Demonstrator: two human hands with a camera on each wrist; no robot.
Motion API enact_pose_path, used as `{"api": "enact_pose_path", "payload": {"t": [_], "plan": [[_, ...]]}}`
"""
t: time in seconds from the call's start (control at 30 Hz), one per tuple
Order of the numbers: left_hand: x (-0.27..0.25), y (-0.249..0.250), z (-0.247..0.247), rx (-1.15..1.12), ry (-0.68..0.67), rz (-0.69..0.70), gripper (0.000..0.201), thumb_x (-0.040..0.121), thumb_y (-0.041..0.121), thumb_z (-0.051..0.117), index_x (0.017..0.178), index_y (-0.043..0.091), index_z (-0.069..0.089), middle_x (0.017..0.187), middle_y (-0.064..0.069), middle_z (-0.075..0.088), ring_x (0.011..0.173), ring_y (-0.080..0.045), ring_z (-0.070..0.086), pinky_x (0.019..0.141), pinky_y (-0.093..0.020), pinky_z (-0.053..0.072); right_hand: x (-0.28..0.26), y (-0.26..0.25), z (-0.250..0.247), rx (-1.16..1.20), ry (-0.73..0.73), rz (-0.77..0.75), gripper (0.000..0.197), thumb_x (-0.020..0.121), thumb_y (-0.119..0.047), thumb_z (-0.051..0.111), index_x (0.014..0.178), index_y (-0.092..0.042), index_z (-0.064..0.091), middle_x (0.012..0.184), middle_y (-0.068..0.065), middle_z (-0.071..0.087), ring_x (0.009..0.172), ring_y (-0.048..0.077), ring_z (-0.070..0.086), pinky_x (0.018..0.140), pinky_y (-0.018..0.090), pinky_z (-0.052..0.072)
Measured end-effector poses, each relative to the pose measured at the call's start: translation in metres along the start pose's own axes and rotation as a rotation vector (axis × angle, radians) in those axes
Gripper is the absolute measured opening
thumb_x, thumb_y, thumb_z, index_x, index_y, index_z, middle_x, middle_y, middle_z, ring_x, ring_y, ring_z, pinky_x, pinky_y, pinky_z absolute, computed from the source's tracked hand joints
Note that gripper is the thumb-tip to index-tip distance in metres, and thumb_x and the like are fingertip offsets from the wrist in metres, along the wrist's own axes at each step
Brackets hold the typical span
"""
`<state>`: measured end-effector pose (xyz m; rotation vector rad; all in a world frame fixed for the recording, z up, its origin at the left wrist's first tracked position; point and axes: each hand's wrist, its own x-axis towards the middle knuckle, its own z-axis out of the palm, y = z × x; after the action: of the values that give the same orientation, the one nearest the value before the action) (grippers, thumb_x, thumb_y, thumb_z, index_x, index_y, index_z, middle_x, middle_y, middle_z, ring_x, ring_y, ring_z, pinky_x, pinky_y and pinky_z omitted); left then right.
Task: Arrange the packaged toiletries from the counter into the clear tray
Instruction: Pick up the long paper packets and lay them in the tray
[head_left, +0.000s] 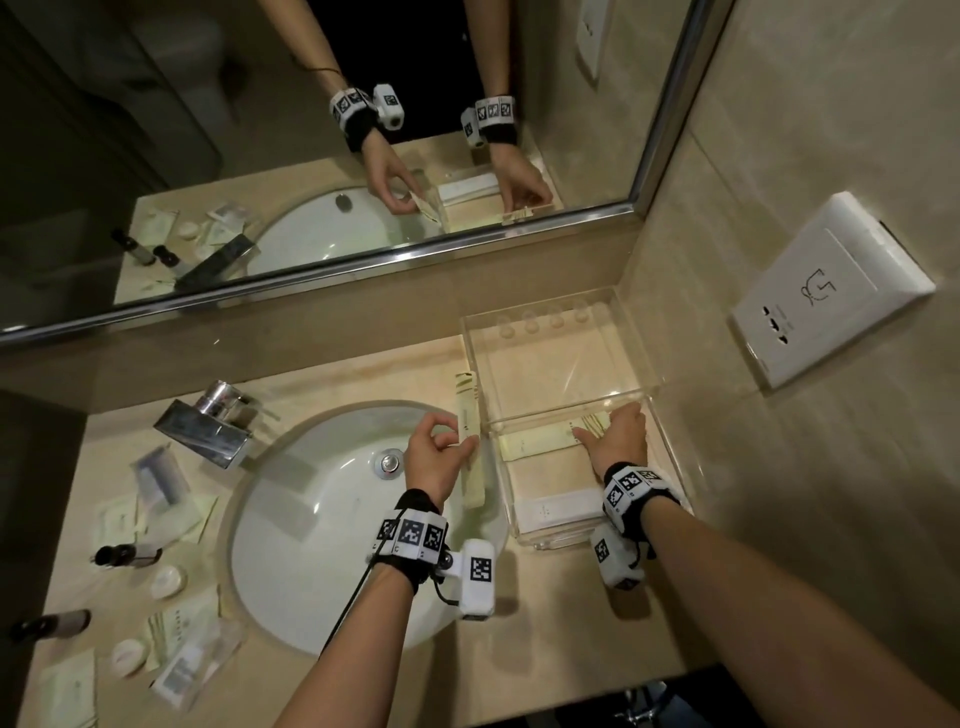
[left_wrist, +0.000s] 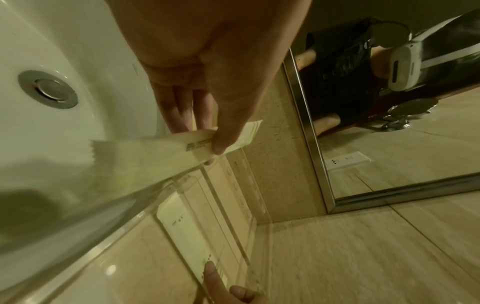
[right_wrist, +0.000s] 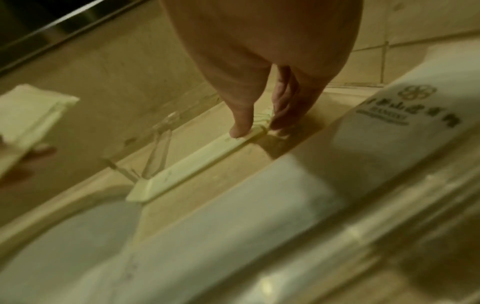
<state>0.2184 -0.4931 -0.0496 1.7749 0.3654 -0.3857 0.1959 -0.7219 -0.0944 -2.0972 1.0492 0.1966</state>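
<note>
A clear tray (head_left: 540, 303) stands on the counter to the right of the sink. My left hand (head_left: 457, 441) pinches a long pale packet (head_left: 466, 415) between thumb and fingers, just left of the tray over the basin's edge. The left wrist view shows the same pinch (left_wrist: 210, 152) on the packet (left_wrist: 166, 152). My right hand (head_left: 597, 431) reaches into the tray, its straight fingers resting on a flat pale packet (head_left: 535, 442) that lies crosswise. In the right wrist view the thumb (right_wrist: 240, 125) presses that packet (right_wrist: 202, 162). A white packet (head_left: 556, 512) lies at the tray's near end.
A white sink (head_left: 322, 530) with a chrome faucet (head_left: 208, 421) fills the middle. Left of it lie several packets (head_left: 166, 499), small dark bottles (head_left: 124, 553) and round soaps (head_left: 167, 581). A mirror (head_left: 311, 156) runs behind, and a wall socket (head_left: 831, 291) sits at the right.
</note>
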Motion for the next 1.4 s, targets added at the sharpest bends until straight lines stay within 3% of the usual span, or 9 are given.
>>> {"api": "enact_pose_path", "payload": {"t": [0.23, 0.37, 0.47, 0.6, 0.8, 0.93, 1.13, 1.23, 1.4], "plan": [[-0.006, 0.015, 0.013, 0.130, -0.154, 0.215, 0.025, 0.080, 0.008, 0.073, 0.087, 0.013, 0.049, 0.092, -0.014, 0.067, 0.071, -0.025, 0.070, 0.067, -0.039, 0.056, -0.015, -0.016, -0.006, 0.376, -0.201, -0.137, 0.028, 0.090, -0.040, 0.064, 0.089, -0.012, 0.063, 0.084, 0.011, 0.070, 0.068, 0.023, 0.062, 0.062, 0.037, 0.051], [-0.005, 0.021, 0.027, 0.298, -0.218, 0.359, 0.038, 0.066, 0.007, 0.083, 0.085, 0.012, 0.051, 0.083, 0.005, 0.059, 0.077, -0.010, 0.055, 0.062, -0.016, 0.043, -0.031, -0.031, -0.018, 0.628, -0.520, -0.073, 0.056, 0.091, -0.062, 0.049, 0.103, -0.011, 0.068, 0.092, 0.009, 0.076, 0.071, 0.025, 0.070, 0.063, 0.039, 0.055], [-0.005, 0.024, 0.037, 0.366, -0.238, 0.396, 0.044, 0.061, 0.008, 0.086, 0.084, 0.013, 0.049, 0.082, 0.002, 0.059, 0.072, -0.006, 0.050, 0.065, -0.016, 0.040, -0.037, -0.033, -0.026, 0.600, -0.549, -0.115, 0.044, 0.086, -0.053, 0.065, 0.107, -0.014, 0.066, 0.091, 0.010, 0.074, 0.069, 0.021, 0.071, 0.064, 0.039, 0.054], [-0.005, 0.024, 0.046, 0.403, -0.251, 0.392, 0.051, 0.059, 0.009, 0.088, 0.090, 0.018, 0.048, 0.089, 0.001, 0.062, 0.079, -0.011, 0.056, 0.069, -0.019, 0.044, -0.028, -0.020, -0.026, 0.608, -0.429, -0.089, 0.020, 0.089, -0.024, 0.070, 0.103, -0.011, 0.066, 0.082, 0.014, 0.075, 0.068, 0.025, 0.069, 0.075, 0.050, 0.055], [-0.002, 0.015, 0.045, 0.416, -0.194, 0.380, 0.031, 0.070, -0.001, 0.078, 0.091, 0.015, 0.060, 0.093, -0.001, 0.066, 0.080, -0.016, 0.060, 0.065, -0.016, 0.043, -0.009, 0.014, -0.039, 0.740, -0.146, 0.207, 0.065, 0.091, -0.006, 0.064, 0.147, -0.003, 0.032, 0.094, 0.019, 0.071, 0.077, 0.023, 0.068, 0.083, 0.038, 0.060], [-0.004, 0.003, 0.046, 0.482, -0.158, 0.328, 0.024, 0.077, -0.007, 0.067, 0.081, 0.017, 0.063, 0.086, 0.001, 0.067, 0.072, -0.013, 0.060, 0.064, -0.013, 0.045, -0.001, 0.021, -0.026, 0.737, -0.135, 0.292, 0.065, 0.094, -0.002, 0.059, 0.150, -0.002, 0.026, 0.112, 0.026, 0.068, 0.072, 0.017, 0.069, 0.083, 0.030, 0.058], [-0.003, -0.019, 0.049, 0.598, -0.119, 0.256, 0.019, 0.084, 0.003, 0.064, 0.090, 0.021, 0.069, 0.104, 0.002, 0.068, 0.086, -0.017, 0.063, 0.081, -0.031, 0.052, 0.005, 0.020, -0.007, 0.326, -0.114, 0.155, 0.060, 0.090, -0.023, 0.067, 0.140, 0.000, 0.044, 0.111, 0.019, 0.070, 0.093, 0.029, 0.071, 0.085, 0.036, 0.057], [-0.005, -0.027, 0.053, 0.718, -0.204, 0.334, 0.021, 0.090, 0.009, 0.060, 0.101, 0.022, 0.071, 0.118, 0.003, 0.065, 0.111, -0.020, 0.055, 0.091, -0.030, 0.047, 0.004, 0.022, -0.008, 0.058, -0.029, 0.000, 0.052, 0.083, -0.031, 0.074, 0.122, -0.003, 0.054, 0.114, 0.015, 0.064, 0.105, 0.032, 0.062, 0.092, 0.040, 0.050], [-0.006, -0.032, 0.056, 0.882, -0.243, 0.419, 0.029, 0.096, 0.014, 0.052, 0.119, 0.023, 0.067, 0.130, 0.009, 0.059, 0.111, -0.022, 0.047, 0.092, -0.028, 0.040, 0.005, 0.023, -0.010, 0.029, 0.025, -0.046, 0.045, 0.083, -0.025, 0.076, 0.117, -0.007, 0.053, 0.124, 0.013, 0.047, 0.107, 0.030, 0.056, 0.096, 0.040, 0.047]]}}
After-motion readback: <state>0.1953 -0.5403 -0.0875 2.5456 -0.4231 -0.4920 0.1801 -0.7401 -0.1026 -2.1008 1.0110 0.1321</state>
